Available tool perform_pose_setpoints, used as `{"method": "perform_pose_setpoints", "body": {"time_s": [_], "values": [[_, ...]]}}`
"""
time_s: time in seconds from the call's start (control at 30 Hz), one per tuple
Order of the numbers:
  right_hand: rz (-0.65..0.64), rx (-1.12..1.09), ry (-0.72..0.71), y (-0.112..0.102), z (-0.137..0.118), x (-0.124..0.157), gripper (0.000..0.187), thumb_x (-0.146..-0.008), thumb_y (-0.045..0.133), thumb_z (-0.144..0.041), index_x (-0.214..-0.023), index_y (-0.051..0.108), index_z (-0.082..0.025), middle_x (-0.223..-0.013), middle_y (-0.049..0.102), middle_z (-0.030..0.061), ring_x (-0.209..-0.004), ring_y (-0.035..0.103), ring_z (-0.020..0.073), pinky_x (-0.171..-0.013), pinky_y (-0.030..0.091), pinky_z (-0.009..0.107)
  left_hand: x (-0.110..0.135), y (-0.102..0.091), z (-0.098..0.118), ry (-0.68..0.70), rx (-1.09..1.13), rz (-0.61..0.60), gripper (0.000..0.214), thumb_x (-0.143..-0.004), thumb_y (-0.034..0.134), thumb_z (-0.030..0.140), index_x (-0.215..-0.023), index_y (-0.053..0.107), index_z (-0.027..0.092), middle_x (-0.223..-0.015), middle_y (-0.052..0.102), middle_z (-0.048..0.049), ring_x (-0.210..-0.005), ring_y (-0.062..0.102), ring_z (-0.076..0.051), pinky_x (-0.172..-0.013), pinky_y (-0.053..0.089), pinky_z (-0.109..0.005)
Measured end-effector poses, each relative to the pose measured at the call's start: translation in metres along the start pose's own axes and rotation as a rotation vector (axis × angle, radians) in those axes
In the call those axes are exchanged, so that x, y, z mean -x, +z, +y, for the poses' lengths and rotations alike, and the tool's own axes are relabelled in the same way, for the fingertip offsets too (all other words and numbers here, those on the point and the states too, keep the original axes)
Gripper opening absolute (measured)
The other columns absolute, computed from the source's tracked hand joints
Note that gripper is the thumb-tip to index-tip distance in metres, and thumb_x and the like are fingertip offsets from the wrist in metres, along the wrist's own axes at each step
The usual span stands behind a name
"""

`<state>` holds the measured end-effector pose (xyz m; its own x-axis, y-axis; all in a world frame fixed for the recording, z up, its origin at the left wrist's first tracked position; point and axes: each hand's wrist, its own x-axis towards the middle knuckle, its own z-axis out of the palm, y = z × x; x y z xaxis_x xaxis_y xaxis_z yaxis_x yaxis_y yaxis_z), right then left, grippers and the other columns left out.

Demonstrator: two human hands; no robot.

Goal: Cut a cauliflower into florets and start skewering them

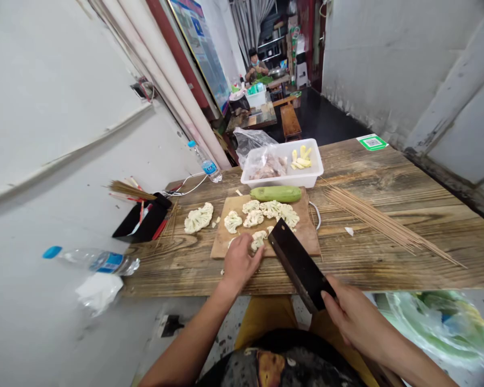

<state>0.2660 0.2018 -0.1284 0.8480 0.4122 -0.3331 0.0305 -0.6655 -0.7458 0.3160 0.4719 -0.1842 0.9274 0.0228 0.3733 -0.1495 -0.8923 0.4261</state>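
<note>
My right hand [342, 306] grips a dark, broad-bladed cleaver [294, 258], its blade tilted across the front right of the wooden cutting board [221, 244]. At the board's front edge, my left hand [240, 260] curls its fingers and thumb about a cauliflower floret [258, 239]; the fingertips are partly hidden. Several more cauliflower pieces [253, 217] lie behind it on the board. A pale green, long squash-like vegetable [276, 194] rests along the board's far edge. Left of the board, a bigger cauliflower piece [199, 217] sits on the table.
Behind the board stands a white plastic tub [282, 180] with bagged food and yellow-white pieces. Thin wooden skewers [379, 217] lie to the right. A black box [145, 217] and water bottles [205, 161] are at left. Someone sits at a far table [258, 70].
</note>
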Motion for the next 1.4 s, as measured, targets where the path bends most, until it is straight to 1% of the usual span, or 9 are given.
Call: {"method": "perform_pose_setpoints", "body": {"time_s": [0.17, 0.27, 0.53, 0.63, 0.73, 0.87, 1.07, 1.23, 1.4], "values": [[0.017, 0.072, -0.020, 0.006, 0.001, -0.002, 0.020, -0.093, 0.023, -0.030, -0.089, 0.041, -0.022, -0.061, 0.059, 0.0009, -0.051, 0.057, 0.0164, -0.051, 0.034, 0.027, -0.005, 0.015, -0.007, -0.296, 0.346, 0.071, 0.018, -0.080, 0.058, 0.036, -0.081, 0.056, 0.018, -0.078, 0.063, -0.0015, -0.071, 0.061, -0.014, -0.068, 0.050, -0.026], [0.026, 0.106, -0.019, 0.006, 0.002, -0.003, 0.021, -0.093, 0.023, -0.030, -0.087, 0.042, -0.022, -0.069, 0.062, 0.0045, -0.064, 0.061, 0.0195, -0.058, 0.036, 0.028, -0.004, 0.025, -0.010, -0.373, 0.505, 0.160, 0.019, -0.078, 0.061, 0.036, -0.080, 0.054, 0.017, -0.083, 0.064, -0.0028, -0.073, 0.063, -0.014, -0.069, 0.052, -0.026], [-0.013, 0.183, -0.012, 0.008, 0.001, -0.006, 0.018, -0.093, 0.025, -0.025, -0.089, 0.042, -0.021, -0.073, 0.064, 0.0057, -0.065, 0.061, 0.0198, -0.059, 0.033, 0.028, 0.002, 0.036, -0.003, -0.248, 0.447, 0.230, 0.018, -0.079, 0.060, 0.031, -0.072, 0.052, 0.016, -0.098, 0.065, -0.0079, -0.076, 0.063, -0.013, -0.063, 0.052, -0.023], [-0.017, 0.239, -0.025, 0.008, 0.001, -0.008, 0.020, -0.093, 0.024, -0.023, -0.095, 0.044, -0.019, -0.072, 0.065, 0.0067, -0.065, 0.062, 0.0209, -0.058, 0.032, 0.028, 0.002, 0.034, -0.004, -0.214, 0.417, 0.211, 0.014, -0.080, 0.059, 0.028, -0.088, 0.057, 0.016, -0.092, 0.065, -0.0066, -0.073, 0.062, -0.013, -0.064, 0.052, -0.025], [-0.010, 0.289, -0.062, 0.007, 0.003, -0.010, 0.023, -0.093, 0.024, -0.023, -0.098, 0.046, -0.018, -0.071, 0.065, 0.0069, -0.064, 0.063, 0.0212, -0.057, 0.031, 0.028, 0.003, 0.029, -0.006, -0.082, 0.293, 0.180, 0.026, -0.084, 0.054, 0.024, -0.109, 0.059, 0.017, -0.098, 0.066, -0.0073, -0.086, 0.062, -0.016, -0.076, 0.053, -0.030], [-0.028, 0.395, -0.099, 0.004, 0.005, -0.014, 0.027, -0.093, 0.022, -0.022, -0.100, 0.047, -0.016, -0.071, 0.065, 0.0087, -0.064, 0.063, 0.0224, -0.057, 0.032, 0.029, 0.003, 0.025, -0.006, 0.031, 0.216, 0.194, 0.023, -0.086, 0.052, 0.021, -0.106, 0.062, 0.018, -0.097, 0.067, -0.0070, -0.091, 0.062, -0.018, -0.085, 0.050, -0.034], [-0.085, 0.442, -0.146, -0.008, 0.004, -0.025, 0.029, -0.093, 0.023, -0.022, -0.103, 0.049, -0.013, -0.079, 0.067, 0.0129, -0.072, 0.064, 0.0248, -0.060, 0.036, 0.031, 0.004, 0.024, -0.008, 0.046, 0.196, 0.169, 0.023, -0.087, 0.051, 0.021, -0.107, 0.062, 0.017, -0.096, 0.067, -0.0075, -0.088, 0.062, -0.018, -0.081, 0.050, -0.032], [-0.118, 0.455, -0.142, -0.019, -0.016, -0.040, 0.021, -0.090, 0.031, -0.017, -0.091, 0.052, -0.014, -0.081, 0.067, 0.0140, -0.075, 0.066, 0.0246, -0.061, 0.038, 0.030, 0.005, 0.023, -0.009, 0.047, 0.185, 0.134, 0.023, -0.087, 0.051, 0.021, -0.106, 0.063, 0.016, -0.094, 0.067, -0.0079, -0.088, 0.061, -0.018, -0.081, 0.050, -0.034], [-0.225, 0.287, -0.015, -0.033, -0.024, -0.045, 0.021, -0.091, 0.031, -0.024, -0.088, 0.051, -0.016, -0.048, 0.057, 0.0025, -0.040, 0.057, 0.0165, -0.044, 0.035, 0.023, 0.008, 0.031, -0.021, -0.208, 0.459, 0.146, 0.026, -0.086, 0.053, 0.028, -0.108, 0.061, 0.016, -0.097, 0.067, -0.0080, -0.085, 0.064, -0.017, -0.079, 0.053, -0.033]]}}
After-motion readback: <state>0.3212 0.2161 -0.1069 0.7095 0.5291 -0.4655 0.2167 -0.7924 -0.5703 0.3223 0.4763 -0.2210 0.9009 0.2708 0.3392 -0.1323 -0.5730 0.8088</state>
